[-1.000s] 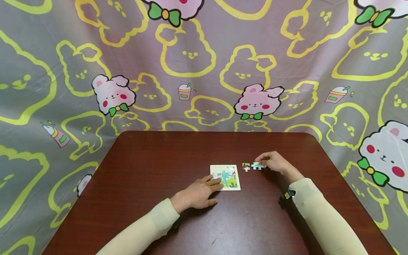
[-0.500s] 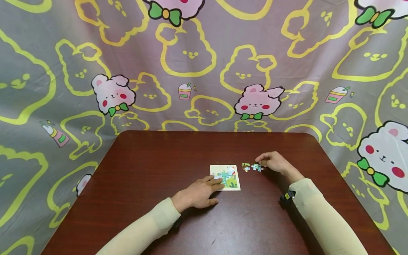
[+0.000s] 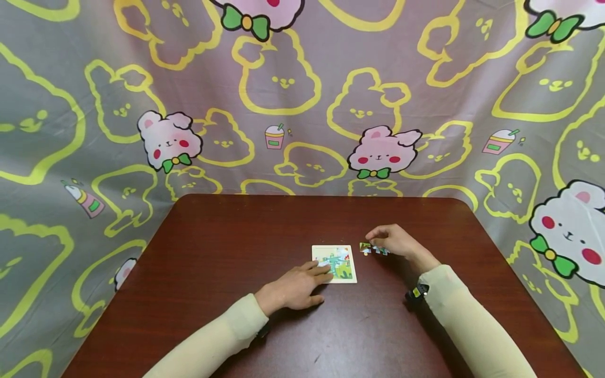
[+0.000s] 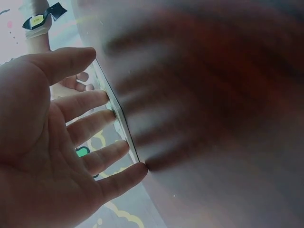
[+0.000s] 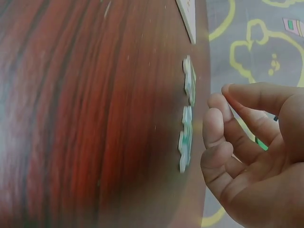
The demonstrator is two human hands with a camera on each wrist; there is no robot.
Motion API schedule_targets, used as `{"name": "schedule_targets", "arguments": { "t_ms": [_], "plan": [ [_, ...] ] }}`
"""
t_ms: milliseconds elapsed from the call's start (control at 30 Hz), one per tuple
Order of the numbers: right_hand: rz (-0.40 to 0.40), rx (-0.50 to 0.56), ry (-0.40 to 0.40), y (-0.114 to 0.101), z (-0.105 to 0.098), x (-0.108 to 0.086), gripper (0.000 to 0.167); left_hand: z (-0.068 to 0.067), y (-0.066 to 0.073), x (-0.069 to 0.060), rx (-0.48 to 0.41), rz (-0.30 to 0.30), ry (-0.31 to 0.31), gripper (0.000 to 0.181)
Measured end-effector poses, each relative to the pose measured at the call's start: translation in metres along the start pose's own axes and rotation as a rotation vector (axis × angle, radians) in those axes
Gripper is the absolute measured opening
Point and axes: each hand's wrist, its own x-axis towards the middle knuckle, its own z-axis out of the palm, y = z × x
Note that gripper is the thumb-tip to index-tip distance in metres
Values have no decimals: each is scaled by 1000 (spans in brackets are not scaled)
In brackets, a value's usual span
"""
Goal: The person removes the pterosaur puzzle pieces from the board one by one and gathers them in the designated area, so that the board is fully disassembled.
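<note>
A small puzzle board (image 3: 347,270) with a cartoon picture and a pale border lies on the table. My left hand (image 3: 294,286) rests with its outstretched fingers over the board's left part; in the left wrist view its fingertips meet the board's edge (image 4: 118,104). To the right of the board lie two jigsaw pieces, a green-and-brown one (image 3: 364,248) and a bluish one (image 5: 185,140). My right hand (image 3: 396,242) hovers just over them, fingers loosely bent, and partly covers the bluish piece in the head view. Nothing shows between its thumb and fingers.
The dark red-brown table (image 3: 227,236) has rounded far corners. A grey curtain (image 3: 302,58) with yellow outlined animals and pink rabbit faces hangs behind it and along both sides. A black wrist device (image 3: 417,293) sits below the right sleeve.
My right hand touches the bluish piece in the earlier frames, the piece turns slightly, and the hand has since moved left over the pieces. My left hand stays on the board.
</note>
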Motion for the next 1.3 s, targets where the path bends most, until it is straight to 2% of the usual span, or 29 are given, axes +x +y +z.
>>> {"name": "schedule_targets", "arguments": {
  "t_ms": [200,400,600,833,1300],
  "plan": [
    [-10,21,-9,-9,10,2,17,0,0,0,-10,-2,-4,58],
    [-54,41,-46,-18,21,3,20,0,0,0,-10,1,1,58],
    [-54,15,-56,-24,30,7,17,0,0,0,-13,10,4,57],
    [-55,42,-89,-32,40,11,18,-2,1,1,-8,14,8,57],
    [-78,24,-109,-37,48,13,16,-1,0,1,0,10,-5,58]
  ]
}}
